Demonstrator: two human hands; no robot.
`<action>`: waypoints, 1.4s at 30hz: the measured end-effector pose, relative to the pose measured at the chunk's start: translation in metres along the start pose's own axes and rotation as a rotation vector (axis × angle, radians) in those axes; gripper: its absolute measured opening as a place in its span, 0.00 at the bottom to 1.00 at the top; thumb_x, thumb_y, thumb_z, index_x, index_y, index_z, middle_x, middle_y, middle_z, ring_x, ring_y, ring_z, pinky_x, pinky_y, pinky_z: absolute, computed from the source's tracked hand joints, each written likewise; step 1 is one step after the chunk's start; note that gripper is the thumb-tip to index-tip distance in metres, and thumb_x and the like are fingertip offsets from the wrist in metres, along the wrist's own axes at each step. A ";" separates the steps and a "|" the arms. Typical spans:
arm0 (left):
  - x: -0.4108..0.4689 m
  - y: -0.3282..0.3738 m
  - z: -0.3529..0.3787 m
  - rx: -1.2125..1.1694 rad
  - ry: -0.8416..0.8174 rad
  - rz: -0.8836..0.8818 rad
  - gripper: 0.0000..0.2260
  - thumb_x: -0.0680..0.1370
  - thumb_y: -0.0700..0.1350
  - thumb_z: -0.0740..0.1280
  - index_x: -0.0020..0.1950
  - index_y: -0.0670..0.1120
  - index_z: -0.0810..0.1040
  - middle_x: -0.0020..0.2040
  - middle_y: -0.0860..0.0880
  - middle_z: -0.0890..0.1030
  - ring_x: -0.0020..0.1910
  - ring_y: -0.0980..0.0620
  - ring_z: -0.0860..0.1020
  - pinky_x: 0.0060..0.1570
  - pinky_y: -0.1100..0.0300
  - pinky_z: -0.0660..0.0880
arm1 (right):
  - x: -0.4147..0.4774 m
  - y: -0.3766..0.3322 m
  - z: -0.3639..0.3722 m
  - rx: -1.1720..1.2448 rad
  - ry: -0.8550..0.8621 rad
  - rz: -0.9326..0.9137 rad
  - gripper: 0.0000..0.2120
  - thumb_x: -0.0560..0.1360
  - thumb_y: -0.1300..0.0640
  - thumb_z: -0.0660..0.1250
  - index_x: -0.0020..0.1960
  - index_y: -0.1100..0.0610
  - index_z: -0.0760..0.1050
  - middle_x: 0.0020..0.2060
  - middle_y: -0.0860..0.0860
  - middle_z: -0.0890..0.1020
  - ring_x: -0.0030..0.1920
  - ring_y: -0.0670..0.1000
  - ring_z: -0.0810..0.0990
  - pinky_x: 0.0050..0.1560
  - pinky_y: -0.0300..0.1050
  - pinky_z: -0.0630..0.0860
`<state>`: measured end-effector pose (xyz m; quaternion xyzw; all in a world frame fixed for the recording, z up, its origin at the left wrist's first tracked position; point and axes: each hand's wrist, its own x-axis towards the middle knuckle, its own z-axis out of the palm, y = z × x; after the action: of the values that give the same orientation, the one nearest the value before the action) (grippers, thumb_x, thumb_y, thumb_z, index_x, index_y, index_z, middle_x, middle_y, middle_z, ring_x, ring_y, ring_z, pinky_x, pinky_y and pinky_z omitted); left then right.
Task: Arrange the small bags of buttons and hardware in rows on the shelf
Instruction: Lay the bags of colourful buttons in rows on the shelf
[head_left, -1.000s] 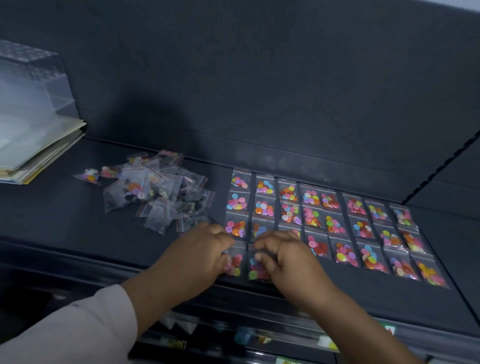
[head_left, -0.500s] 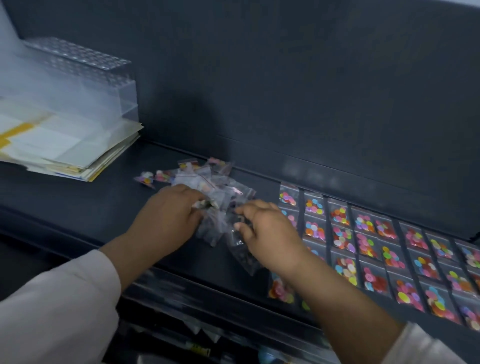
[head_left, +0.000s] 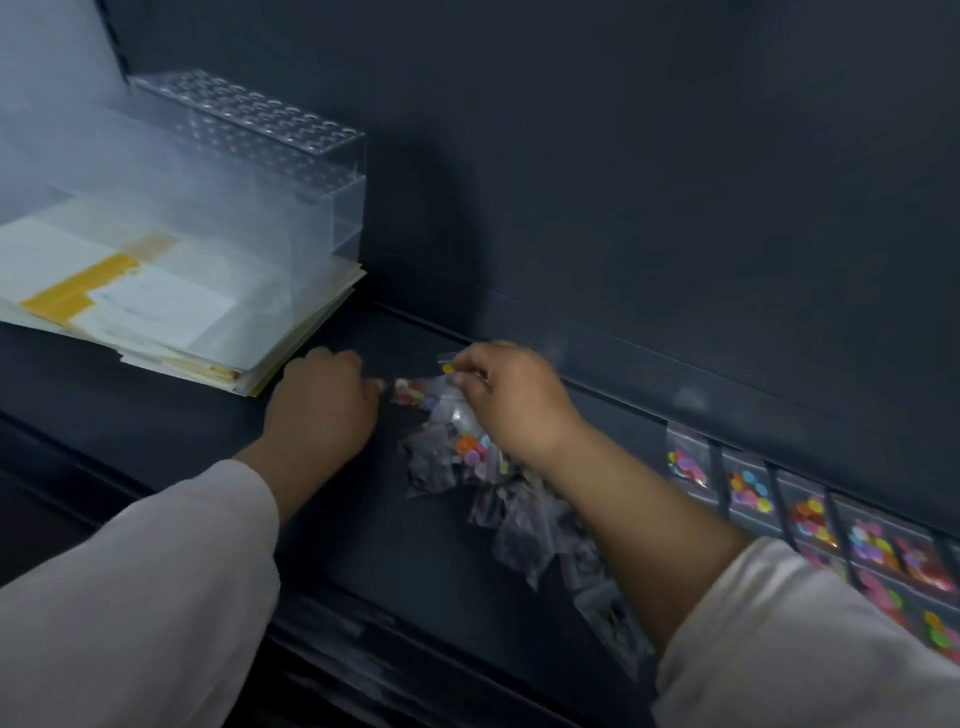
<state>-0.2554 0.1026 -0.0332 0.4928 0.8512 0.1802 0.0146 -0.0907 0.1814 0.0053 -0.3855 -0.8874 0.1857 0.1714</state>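
Note:
A loose pile of small clear bags (head_left: 470, 470) lies on the dark shelf (head_left: 171, 415), some with coloured buttons, some with dark hardware. My right hand (head_left: 514, 402) reaches over the pile and pinches the top of one button bag (head_left: 448, 368) at the pile's far end. My left hand (head_left: 319, 408) has curled fingers, and its fingertips pinch the left edge of another button bag (head_left: 415, 392). Rows of arranged button bags (head_left: 810, 519) lie flat at the right, partly hidden by my right sleeve.
A stack of papers (head_left: 171, 306) lies on the shelf at the left under a clear plastic holder with holes (head_left: 270, 150). The dark back wall (head_left: 623, 182) rises right behind the bags. The shelf's front edge (head_left: 363, 639) runs below my arms.
Both hands left the front of the arranged rows and moved left to the loose pile. They now reach its far end and pinch bags. The view swung left.

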 end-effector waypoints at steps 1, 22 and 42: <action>0.003 -0.003 0.002 0.014 -0.017 -0.015 0.14 0.76 0.51 0.65 0.50 0.39 0.76 0.50 0.37 0.76 0.49 0.36 0.75 0.45 0.47 0.74 | 0.009 -0.002 0.006 -0.018 -0.022 0.002 0.11 0.77 0.56 0.62 0.57 0.55 0.78 0.55 0.54 0.79 0.57 0.54 0.75 0.56 0.45 0.72; 0.014 -0.010 -0.013 -0.998 -0.198 -0.364 0.05 0.76 0.38 0.65 0.51 0.45 0.77 0.41 0.45 0.81 0.42 0.46 0.81 0.44 0.51 0.79 | 0.056 -0.018 0.040 0.303 -0.016 0.088 0.06 0.72 0.55 0.69 0.41 0.53 0.71 0.35 0.49 0.79 0.38 0.51 0.78 0.41 0.47 0.76; -0.076 0.108 -0.024 -1.214 -0.608 -0.188 0.06 0.71 0.32 0.70 0.43 0.40 0.77 0.35 0.47 0.79 0.28 0.55 0.77 0.31 0.62 0.78 | -0.109 0.038 -0.058 0.830 -0.065 0.397 0.15 0.66 0.69 0.74 0.33 0.57 0.70 0.26 0.48 0.75 0.26 0.42 0.72 0.29 0.33 0.69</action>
<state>-0.1310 0.0797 0.0118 0.3500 0.5966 0.4771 0.5421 0.0295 0.1354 0.0209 -0.4407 -0.6520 0.5664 0.2445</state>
